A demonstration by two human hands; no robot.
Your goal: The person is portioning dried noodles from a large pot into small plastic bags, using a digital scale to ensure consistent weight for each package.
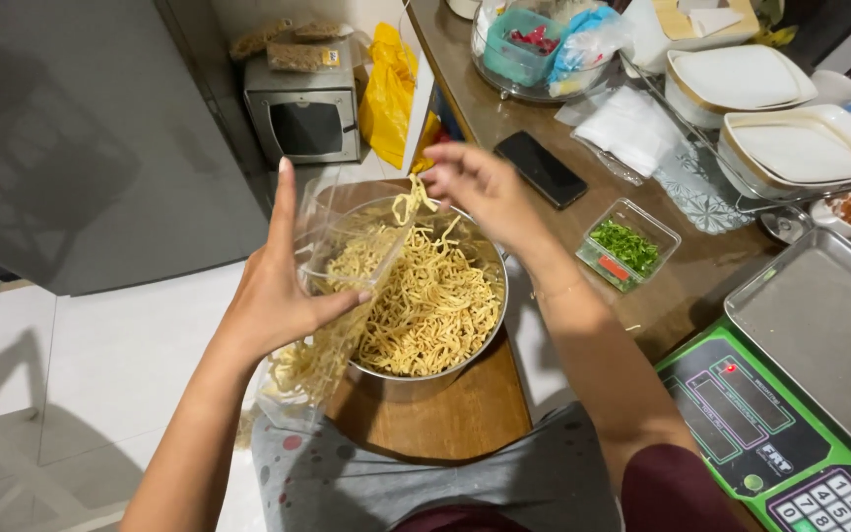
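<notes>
My left hand (273, 286) grips a clear plastic bag (322, 325) partly filled with thin yellow fried noodles, held upright against the rim of a steel bowl (401, 379). The bowl is heaped with the same noodles (435, 300) and rests on a round wooden board (445, 419) on my lap. My right hand (480, 187) hovers over the bag's open mouth, pinching a small tuft of noodles between its fingertips.
A wooden table (682, 276) at right carries a black phone (541, 168), a small clear box of chopped greens (627, 244), stacked white plates (800, 148), a glass bowl of packets (534, 49) and a green weighing scale with a steel tray (819, 345). A small oven (305, 113) stands on the floor ahead.
</notes>
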